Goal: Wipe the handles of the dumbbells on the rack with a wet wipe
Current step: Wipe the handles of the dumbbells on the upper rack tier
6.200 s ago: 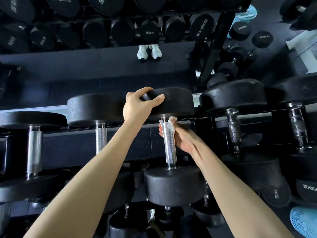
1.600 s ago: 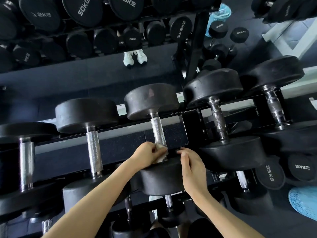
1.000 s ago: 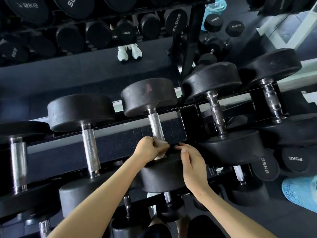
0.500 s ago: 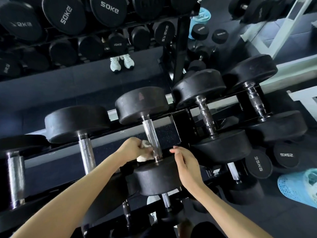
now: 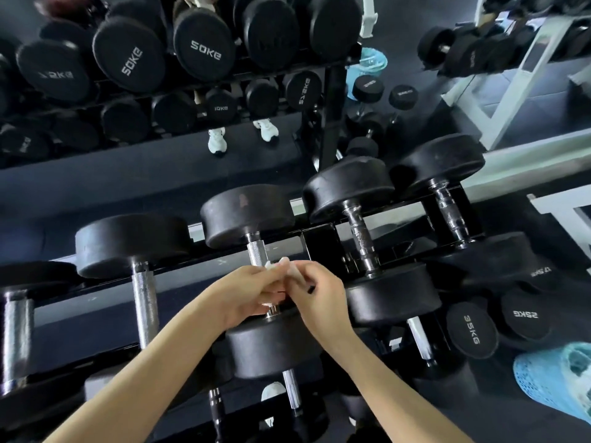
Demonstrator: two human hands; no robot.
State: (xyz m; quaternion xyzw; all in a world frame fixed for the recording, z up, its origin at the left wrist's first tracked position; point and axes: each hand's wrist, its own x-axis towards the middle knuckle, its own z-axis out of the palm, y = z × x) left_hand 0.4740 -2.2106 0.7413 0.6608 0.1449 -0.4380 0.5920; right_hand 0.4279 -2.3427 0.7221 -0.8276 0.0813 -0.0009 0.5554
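White between both grips: pinched one wet wipe (image 5: 283,263) in curled fingers (image 5: 270,280) of left hand (image 5: 243,295) and right hand (image 5: 321,302), bunched against the knurled handle (image 5: 256,253) of the middle dumbbell (image 5: 248,215). Counted five dumbbells (image 5: 131,241) along that rack (image 5: 198,266) tier, two either side.

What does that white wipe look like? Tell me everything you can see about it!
The wipe is small, white and crumpled, like thin soft cloth. The left hand and right hand both pinch it between their fingers, so most of it is hidden; one bit pokes out above, another below the left hand. It sits in front of the lower part of the middle silver handle; I cannot tell whether it touches.
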